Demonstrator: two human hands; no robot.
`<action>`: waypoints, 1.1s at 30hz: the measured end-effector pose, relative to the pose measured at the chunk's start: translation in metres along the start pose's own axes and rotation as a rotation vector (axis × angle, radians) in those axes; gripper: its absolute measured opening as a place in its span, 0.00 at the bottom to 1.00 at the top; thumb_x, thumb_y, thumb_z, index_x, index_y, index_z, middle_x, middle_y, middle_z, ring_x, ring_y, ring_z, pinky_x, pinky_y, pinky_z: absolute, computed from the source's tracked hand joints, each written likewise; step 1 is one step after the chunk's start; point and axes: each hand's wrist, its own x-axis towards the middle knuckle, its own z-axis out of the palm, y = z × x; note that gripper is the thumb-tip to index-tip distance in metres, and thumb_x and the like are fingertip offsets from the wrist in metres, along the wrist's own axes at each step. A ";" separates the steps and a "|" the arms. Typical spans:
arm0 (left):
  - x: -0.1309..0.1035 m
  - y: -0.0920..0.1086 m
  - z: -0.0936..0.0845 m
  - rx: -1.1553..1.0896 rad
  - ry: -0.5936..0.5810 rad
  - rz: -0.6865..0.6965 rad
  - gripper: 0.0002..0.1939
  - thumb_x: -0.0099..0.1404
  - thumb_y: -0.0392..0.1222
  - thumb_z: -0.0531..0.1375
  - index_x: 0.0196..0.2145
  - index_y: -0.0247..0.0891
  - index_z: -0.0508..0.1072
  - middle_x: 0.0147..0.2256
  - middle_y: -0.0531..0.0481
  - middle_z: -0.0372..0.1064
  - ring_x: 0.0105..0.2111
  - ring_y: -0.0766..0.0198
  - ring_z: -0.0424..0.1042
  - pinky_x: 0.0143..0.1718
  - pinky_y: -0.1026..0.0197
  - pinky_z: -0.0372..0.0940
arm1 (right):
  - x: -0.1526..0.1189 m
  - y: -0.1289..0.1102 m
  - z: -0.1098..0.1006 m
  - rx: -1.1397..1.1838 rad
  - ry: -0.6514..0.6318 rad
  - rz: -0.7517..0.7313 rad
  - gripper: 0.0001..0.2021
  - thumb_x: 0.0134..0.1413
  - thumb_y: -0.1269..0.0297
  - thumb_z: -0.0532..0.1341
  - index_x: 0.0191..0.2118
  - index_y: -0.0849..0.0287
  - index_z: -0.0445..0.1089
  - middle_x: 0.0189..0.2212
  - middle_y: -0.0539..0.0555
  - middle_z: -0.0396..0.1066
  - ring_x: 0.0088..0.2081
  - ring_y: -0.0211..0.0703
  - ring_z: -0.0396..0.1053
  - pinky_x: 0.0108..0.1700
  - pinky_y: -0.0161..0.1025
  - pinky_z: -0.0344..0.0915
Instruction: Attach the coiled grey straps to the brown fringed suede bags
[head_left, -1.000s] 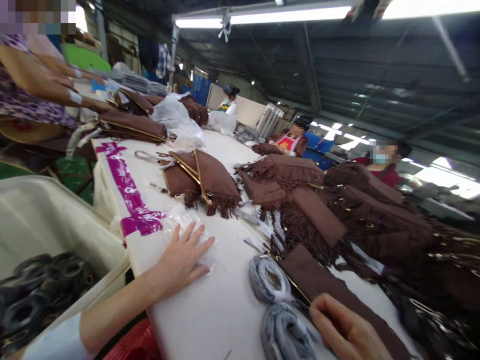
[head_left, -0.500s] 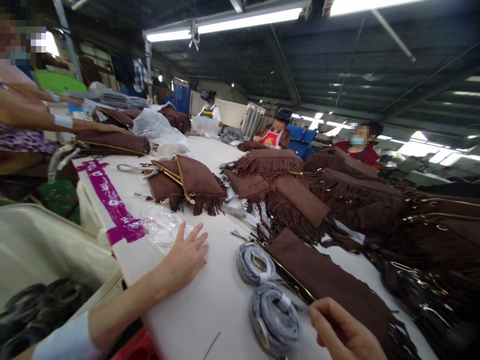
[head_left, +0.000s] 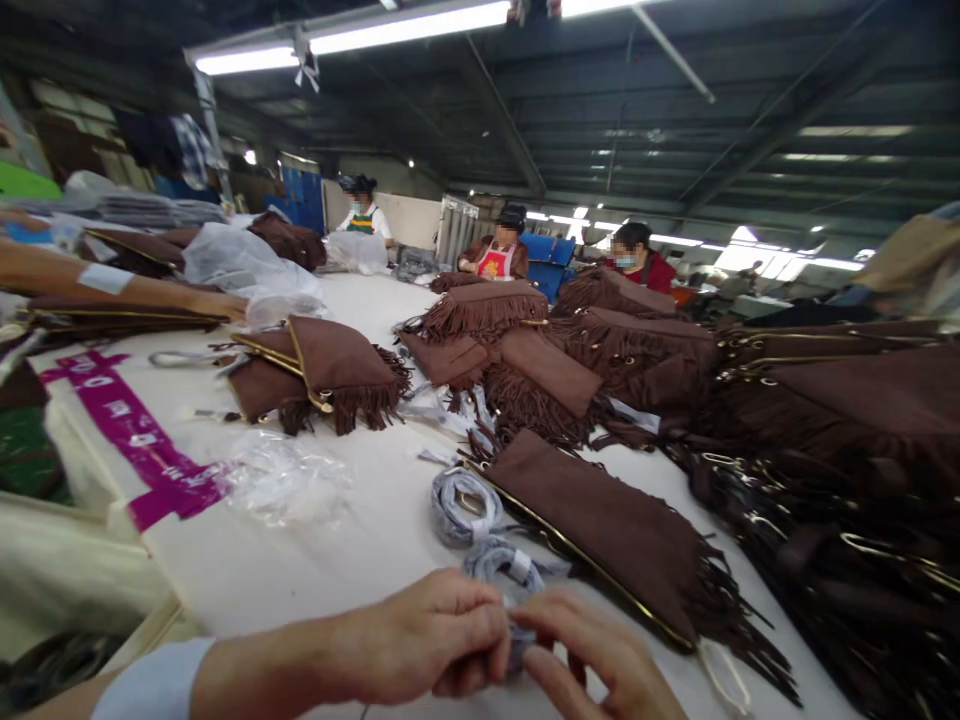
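Note:
My left hand is closed at the table's near edge, its fingers on a grey wrapped coil that shows between the hands. Beside it my right hand has its fingers curled at the same coil, thumb and fingertips around its right side. Just beyond them lies a second grey wrapped coil with a white band. A brown fringed bag with a gold zip edge lies flat to the right of the coils. My hands cover much of the nearer coil.
Crumpled clear plastic and purple tape are on the left of the white table. Brown bags lie farther back, with dark straps at right. A co-worker's arm reaches in from the left; several people are behind.
My left hand has moved from the plastic to the coils and closed. My right hand has come left to meet it. The view has turned to the right.

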 end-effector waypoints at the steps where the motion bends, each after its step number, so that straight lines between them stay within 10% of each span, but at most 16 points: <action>1: 0.003 0.001 0.004 0.053 -0.054 -0.022 0.28 0.60 0.67 0.54 0.24 0.35 0.64 0.17 0.58 0.54 0.17 0.73 0.52 0.19 0.67 0.49 | 0.000 -0.002 -0.003 0.063 0.059 -0.005 0.11 0.58 0.67 0.59 0.45 0.49 0.73 0.37 0.52 0.76 0.32 0.39 0.73 0.27 0.28 0.67; 9: 0.037 0.017 0.032 0.367 -0.242 -0.072 0.12 0.64 0.36 0.48 0.24 0.36 0.66 0.20 0.54 0.59 0.20 0.70 0.58 0.23 0.67 0.56 | -0.002 -0.015 -0.018 0.326 0.271 0.055 0.08 0.57 0.66 0.61 0.28 0.53 0.75 0.26 0.50 0.73 0.30 0.39 0.70 0.34 0.32 0.67; 15: 0.071 0.041 0.008 1.231 0.196 0.299 0.10 0.65 0.38 0.52 0.38 0.37 0.73 0.38 0.46 0.71 0.39 0.58 0.70 0.42 0.58 0.64 | -0.017 0.004 -0.055 0.867 0.442 0.314 0.10 0.50 0.59 0.69 0.39 0.53 0.75 0.20 0.48 0.71 0.23 0.36 0.67 0.22 0.30 0.65; 21: 0.125 0.022 0.023 1.639 0.180 0.189 0.12 0.62 0.42 0.58 0.36 0.30 0.75 0.37 0.34 0.74 0.38 0.45 0.74 0.38 0.50 0.67 | -0.021 0.019 -0.069 0.923 0.343 0.482 0.14 0.46 0.56 0.71 0.27 0.60 0.71 0.19 0.46 0.67 0.17 0.31 0.65 0.20 0.27 0.62; 28: 0.121 0.019 0.010 1.290 0.246 0.198 0.09 0.64 0.37 0.53 0.31 0.36 0.72 0.32 0.45 0.75 0.35 0.57 0.74 0.36 0.60 0.65 | -0.016 0.030 -0.061 0.509 0.301 0.612 0.19 0.50 0.48 0.63 0.23 0.59 0.65 0.14 0.43 0.57 0.16 0.30 0.52 0.16 0.29 0.48; 33: 0.099 0.041 0.000 0.640 -0.111 0.086 0.03 0.59 0.38 0.56 0.30 0.36 0.68 0.24 0.55 0.67 0.23 0.69 0.65 0.23 0.69 0.57 | -0.012 0.030 -0.065 0.449 0.367 0.577 0.17 0.52 0.51 0.62 0.23 0.59 0.64 0.16 0.43 0.56 0.18 0.29 0.48 0.20 0.31 0.42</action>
